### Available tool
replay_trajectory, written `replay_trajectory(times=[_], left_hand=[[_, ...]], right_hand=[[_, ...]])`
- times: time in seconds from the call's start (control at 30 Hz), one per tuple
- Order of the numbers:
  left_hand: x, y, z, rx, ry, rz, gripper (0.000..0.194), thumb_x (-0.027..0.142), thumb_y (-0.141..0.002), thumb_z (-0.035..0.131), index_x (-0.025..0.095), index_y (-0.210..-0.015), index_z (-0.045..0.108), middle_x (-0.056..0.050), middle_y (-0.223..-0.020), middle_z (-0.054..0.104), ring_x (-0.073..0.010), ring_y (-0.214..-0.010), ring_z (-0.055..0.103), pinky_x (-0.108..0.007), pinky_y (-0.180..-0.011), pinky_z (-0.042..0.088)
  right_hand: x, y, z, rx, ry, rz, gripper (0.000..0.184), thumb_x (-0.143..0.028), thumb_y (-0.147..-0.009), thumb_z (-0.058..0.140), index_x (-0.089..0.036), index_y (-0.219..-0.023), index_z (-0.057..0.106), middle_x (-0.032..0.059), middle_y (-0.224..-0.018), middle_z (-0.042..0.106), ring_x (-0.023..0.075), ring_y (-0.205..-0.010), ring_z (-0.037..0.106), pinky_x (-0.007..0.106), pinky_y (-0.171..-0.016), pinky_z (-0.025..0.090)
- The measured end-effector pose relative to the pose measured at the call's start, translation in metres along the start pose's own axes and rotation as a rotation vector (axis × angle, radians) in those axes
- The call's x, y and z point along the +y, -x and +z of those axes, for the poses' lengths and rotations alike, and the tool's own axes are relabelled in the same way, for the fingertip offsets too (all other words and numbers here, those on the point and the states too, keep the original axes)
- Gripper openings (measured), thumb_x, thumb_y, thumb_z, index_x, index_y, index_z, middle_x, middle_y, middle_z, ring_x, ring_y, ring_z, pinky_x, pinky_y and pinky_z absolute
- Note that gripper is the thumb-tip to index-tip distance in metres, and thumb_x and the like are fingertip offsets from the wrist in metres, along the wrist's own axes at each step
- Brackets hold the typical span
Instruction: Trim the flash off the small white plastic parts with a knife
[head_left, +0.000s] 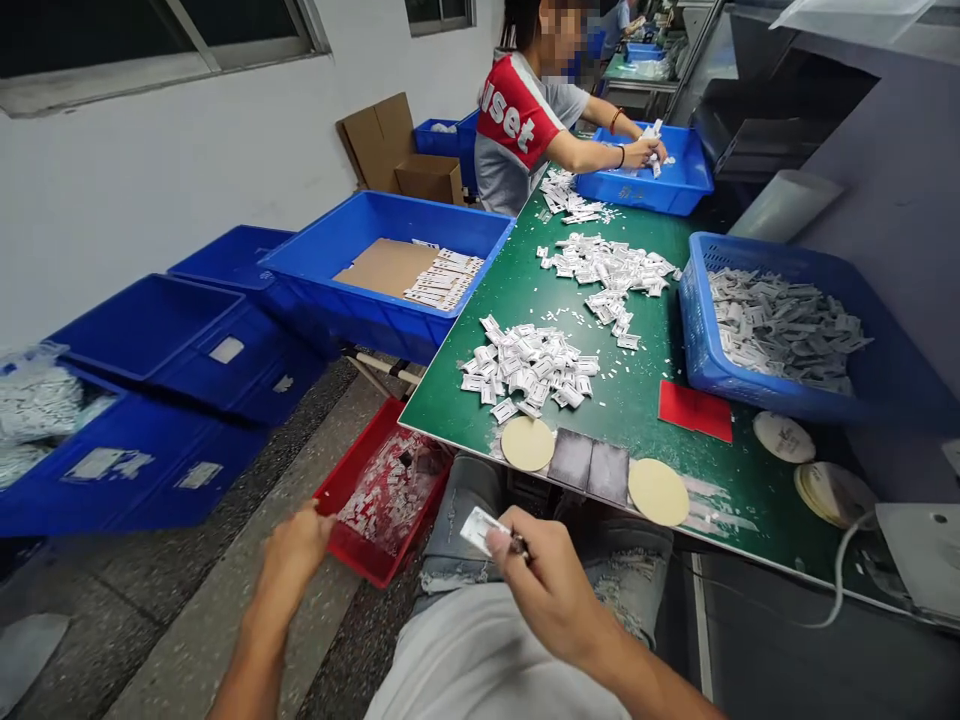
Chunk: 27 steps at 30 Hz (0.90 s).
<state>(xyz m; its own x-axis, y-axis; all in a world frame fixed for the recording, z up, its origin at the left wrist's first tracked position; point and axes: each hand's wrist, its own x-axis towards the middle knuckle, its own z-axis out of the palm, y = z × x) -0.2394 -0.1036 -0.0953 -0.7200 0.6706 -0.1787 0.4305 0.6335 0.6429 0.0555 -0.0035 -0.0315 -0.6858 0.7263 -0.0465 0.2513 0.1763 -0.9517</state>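
Above my lap, my right hand (551,580) is closed on a flat white plastic part (478,532), thumb on top. A small dark metal piece (519,547) shows among the same fingers; its kind is not clear. Off to the left, my left hand (292,550) has its fingers drawn together by the edge of a red bin (382,560), and what they hold, if anything, cannot be made out. White scraps lie inside that bin. On the green table (465,420), a heap of similar white parts (529,365) lies in front of me.
Round cream discs (527,444) and dark square pads (589,466) line the table's near edge. A blue basket (697,340) of white parts stands right, beside a red card (695,410). Blue crates (300,285) fill the left. A co-worker (517,120) handles parts over a blue tray (645,190).
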Motion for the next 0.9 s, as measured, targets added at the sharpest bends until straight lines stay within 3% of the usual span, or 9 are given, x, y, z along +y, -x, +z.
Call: replay_trajectory(times=[0.13, 0.17, 0.2, 0.27, 0.4, 0.5, 0.57, 0.73, 0.9], left_hand=[[0.039, 0.023, 0.013, -0.034, 0.036, 0.015, 0.038, 0.041, -0.082, 0.056, 0.020, -0.113, 0.064, -0.012, -0.091, 0.073, -0.0292, -0.084, 0.066, -0.037, -0.076, 0.048], [0.057, 0.036, 0.022, -0.099, 0.095, 0.056, 0.042, 0.044, -0.085, 0.055, 0.024, -0.120, 0.062, -0.009, -0.100, 0.073, -0.0257, -0.087, 0.067, -0.034, -0.079, 0.048], [0.076, 0.050, 0.031, -0.263, 0.320, 0.112, 0.046, 0.045, -0.086, 0.054, 0.024, -0.127, 0.057, -0.010, -0.109, 0.071, -0.0247, -0.091, 0.067, -0.034, -0.080, 0.050], [0.114, 0.074, 0.048, -0.494, 0.658, 0.181, 0.046, 0.043, -0.084, 0.061, 0.021, -0.124, 0.060, -0.012, -0.111, 0.070, -0.0235, -0.093, 0.067, -0.034, -0.083, 0.051], [0.160, 0.091, 0.064, -0.501, 0.910, 0.101, 0.028, 0.034, -0.081, 0.068, 0.017, -0.103, 0.070, -0.008, -0.088, 0.073, -0.0184, -0.078, 0.066, -0.028, -0.074, 0.052], [0.171, 0.086, 0.064, -0.573, 1.023, 0.099, 0.023, 0.031, -0.084, 0.065, 0.019, -0.103, 0.071, -0.003, -0.076, 0.067, -0.0134, -0.065, 0.061, -0.025, -0.063, 0.050], [0.175, 0.084, 0.062, -0.644, 1.026, 0.110, 0.024, 0.027, -0.081, 0.069, 0.020, -0.103, 0.070, -0.002, -0.075, 0.065, -0.0114, -0.060, 0.058, -0.022, -0.056, 0.048], [0.185, 0.088, 0.058, -0.687, 0.978, 0.083, 0.024, 0.026, -0.069, 0.079, 0.018, -0.088, 0.068, -0.001, -0.070, 0.064, -0.0091, -0.051, 0.053, -0.017, -0.041, 0.043], [0.187, 0.091, 0.054, -0.702, 0.927, 0.046, 0.022, 0.025, -0.066, 0.081, 0.017, -0.083, 0.070, 0.000, -0.061, 0.062, -0.0071, -0.045, 0.049, -0.016, -0.040, 0.041]], right_hand=[[0.006, 0.000, -0.005, 0.037, -0.145, 0.111, 0.035, -0.042, -0.097, 0.041, -0.020, -0.070, 0.042, -0.0067, -0.061, 0.032, 0.0083, -0.056, 0.027, 0.024, -0.051, 0.021], [0.007, 0.000, -0.004, 0.060, -0.168, 0.130, 0.034, -0.043, -0.097, 0.041, -0.020, -0.072, 0.044, -0.0070, -0.060, 0.031, 0.0083, -0.055, 0.026, 0.024, -0.050, 0.020], [0.007, 0.001, -0.003, 0.080, -0.182, 0.140, 0.034, -0.043, -0.097, 0.041, -0.019, -0.074, 0.045, -0.0071, -0.060, 0.032, 0.0083, -0.055, 0.026, 0.024, -0.049, 0.020], [0.005, 0.004, -0.003, 0.106, -0.181, 0.125, 0.034, -0.044, -0.097, 0.041, -0.019, -0.075, 0.048, -0.0068, -0.061, 0.033, 0.0084, -0.056, 0.027, 0.023, -0.050, 0.021], [-0.004, 0.014, -0.020, 0.050, -0.065, 0.057, 0.028, -0.042, -0.096, 0.043, -0.018, -0.084, 0.053, -0.0058, -0.064, 0.042, 0.0086, -0.056, 0.034, 0.022, -0.053, 0.028], [-0.011, 0.023, -0.044, 0.110, 0.240, -0.089, 0.026, -0.042, -0.095, 0.047, -0.017, -0.100, 0.055, 0.0005, -0.079, 0.058, 0.0116, -0.064, 0.048, 0.024, -0.061, 0.037], [-0.014, 0.027, -0.058, 0.191, 0.508, -0.224, 0.033, -0.047, -0.095, 0.045, -0.016, -0.097, 0.056, 0.0040, -0.081, 0.061, 0.0140, -0.067, 0.052, 0.026, -0.063, 0.037], [-0.020, 0.028, -0.075, 0.302, 0.988, -0.423, 0.053, -0.062, -0.093, 0.036, -0.018, -0.069, 0.054, -0.0003, -0.057, 0.048, 0.0126, -0.051, 0.042, 0.029, -0.051, 0.023], [-0.023, 0.027, -0.078, 0.325, 1.135, -0.459, 0.055, -0.066, -0.091, 0.037, -0.021, -0.061, 0.048, -0.0014, -0.053, 0.041, 0.0130, -0.048, 0.032, 0.032, -0.051, 0.017]])
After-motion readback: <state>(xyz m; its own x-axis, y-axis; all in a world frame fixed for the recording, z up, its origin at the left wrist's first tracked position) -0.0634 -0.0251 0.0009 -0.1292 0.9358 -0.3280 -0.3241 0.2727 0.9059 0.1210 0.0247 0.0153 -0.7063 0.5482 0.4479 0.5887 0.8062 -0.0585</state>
